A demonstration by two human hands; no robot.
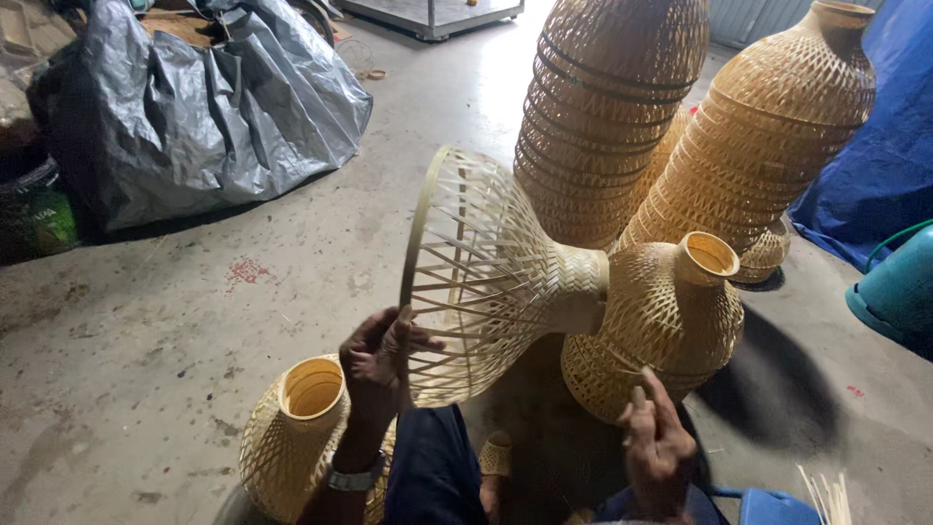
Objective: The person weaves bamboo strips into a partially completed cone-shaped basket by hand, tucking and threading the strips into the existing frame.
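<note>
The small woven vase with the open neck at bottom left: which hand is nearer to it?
Left. The left hand sits right beside the small woven vase, gripping the half-woven frame's rim. The right hand is well off to the other side.

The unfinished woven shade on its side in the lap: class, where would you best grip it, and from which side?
Probably the unfinished shade by its wide hoop rim, from the lower left, where the left hand already holds it. The rim is stiff and faces that way; the open slats look flimsy, and the narrow neck points away right.
</note>
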